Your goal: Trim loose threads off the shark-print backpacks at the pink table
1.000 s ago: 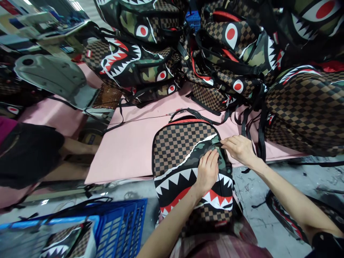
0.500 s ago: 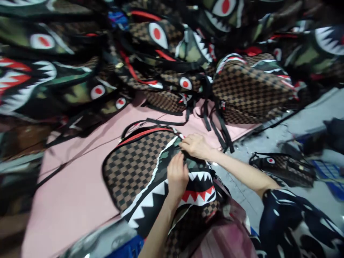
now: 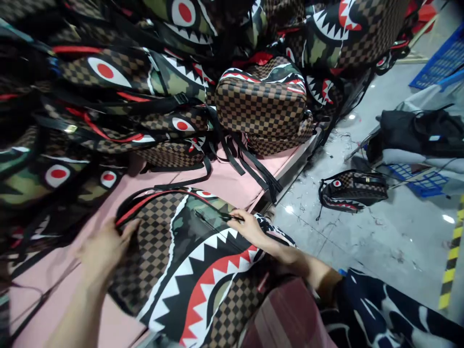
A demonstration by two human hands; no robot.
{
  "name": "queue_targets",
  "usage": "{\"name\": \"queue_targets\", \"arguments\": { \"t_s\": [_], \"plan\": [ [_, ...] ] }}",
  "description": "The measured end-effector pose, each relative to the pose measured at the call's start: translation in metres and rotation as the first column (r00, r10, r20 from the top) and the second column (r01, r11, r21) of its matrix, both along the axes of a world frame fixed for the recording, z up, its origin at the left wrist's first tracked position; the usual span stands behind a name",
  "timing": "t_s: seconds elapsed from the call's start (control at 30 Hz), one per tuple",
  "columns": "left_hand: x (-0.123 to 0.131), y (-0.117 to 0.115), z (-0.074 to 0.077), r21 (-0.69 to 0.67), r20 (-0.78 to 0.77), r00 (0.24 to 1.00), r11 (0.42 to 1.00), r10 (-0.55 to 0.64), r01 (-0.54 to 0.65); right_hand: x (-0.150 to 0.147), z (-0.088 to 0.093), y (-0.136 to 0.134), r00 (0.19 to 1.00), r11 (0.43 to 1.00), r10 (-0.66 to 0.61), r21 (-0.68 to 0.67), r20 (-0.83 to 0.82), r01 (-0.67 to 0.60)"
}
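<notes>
A backpack [image 3: 152, 246] with brown-and-black checks, a camouflage panel and a printed shark mouth lies face up before me. My left hand [image 3: 107, 246], somewhat blurred, is over its left edge, thumb apart from the fingers; any contact there is unclear. At the upper right of the same bag, the fingers of my right hand [image 3: 244, 224] are pinched on a narrow dark piece whose kind I cannot make out. A red-edged strip curves along the bag's top toward that hand.
Many similar bags are piled behind, including a checked backpack [image 3: 261, 104] with dangling black straps. Pink sheeting [image 3: 232, 179] covers the work surface. On the floor to the right lie a small shark-print bag [image 3: 353, 191] and a blue crate [image 3: 420, 179].
The view has swung right. My left hand has gone from the bag's camouflage front to its left edge. My right hand now pinches a dark piece at the upper right, and the bag lies flatter.
</notes>
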State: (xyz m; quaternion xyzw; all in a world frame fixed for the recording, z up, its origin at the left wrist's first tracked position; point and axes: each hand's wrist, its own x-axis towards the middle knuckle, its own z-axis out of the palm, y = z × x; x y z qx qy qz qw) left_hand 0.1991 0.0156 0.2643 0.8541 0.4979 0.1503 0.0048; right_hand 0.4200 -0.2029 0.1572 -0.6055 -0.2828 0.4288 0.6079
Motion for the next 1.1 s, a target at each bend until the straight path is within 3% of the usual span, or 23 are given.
{"name": "queue_targets", "arguments": {
  "t_s": [0.1,0.17,0.23,0.3,0.37,0.43,0.5,0.57,0.67,0.9,1.1],
  "plan": [
    [-0.011,0.002,0.016,-0.083,-0.222,0.960,0.978,0.171,-0.193,0.012,-0.018,-0.040,0.993,0.991,-0.108,-0.088,-0.052,0.103],
    [-0.015,-0.026,0.031,0.005,-0.141,0.976,0.986,0.166,-0.166,0.031,-0.018,-0.057,0.980,0.978,-0.186,-0.104,-0.064,0.179],
    [-0.020,-0.078,0.047,0.137,0.029,1.000,0.991,0.007,-0.011,0.053,-0.007,-0.066,0.978,0.977,-0.198,-0.092,-0.066,0.192],
    [-0.026,-0.145,0.054,0.185,0.108,0.943,0.938,-0.315,0.292,0.070,0.014,-0.067,0.986,0.986,-0.156,-0.067,-0.054,0.152],
    [-0.029,-0.212,0.044,0.168,0.029,0.849,0.840,-0.527,0.516,0.075,0.036,-0.061,0.999,0.999,-0.039,-0.036,0.002,0.039],
    [-0.031,-0.265,0.021,0.107,-0.076,0.847,0.840,-0.527,0.532,0.066,0.053,-0.052,0.979,0.985,0.175,-0.033,0.106,-0.172],
    [-0.035,-0.298,-0.007,0.106,-0.116,0.832,0.826,-0.542,0.553,0.048,0.061,-0.045,0.912,0.940,0.342,-0.074,0.225,-0.334],
    [-0.042,-0.315,-0.031,0.085,-0.121,0.854,0.852,-0.506,0.517,0.030,0.061,-0.042,0.876,0.928,0.373,-0.114,0.305,-0.355],
    [-0.055,-0.324,-0.051,0.017,-0.087,0.895,0.898,-0.437,0.440,0.013,0.056,-0.044,0.912,0.951,0.303,-0.141,0.276,-0.274],
    [-0.079,-0.331,-0.058,0.125,0.089,0.903,0.905,-0.420,0.408,0.003,0.043,-0.054,0.993,0.968,0.100,-0.224,-0.058,-0.110],
    [-0.097,-0.336,-0.060,0.104,0.103,0.900,0.905,-0.423,0.413,-0.001,0.038,-0.052,0.978,0.965,0.071,-0.235,-0.195,-0.117]
  ]
}}
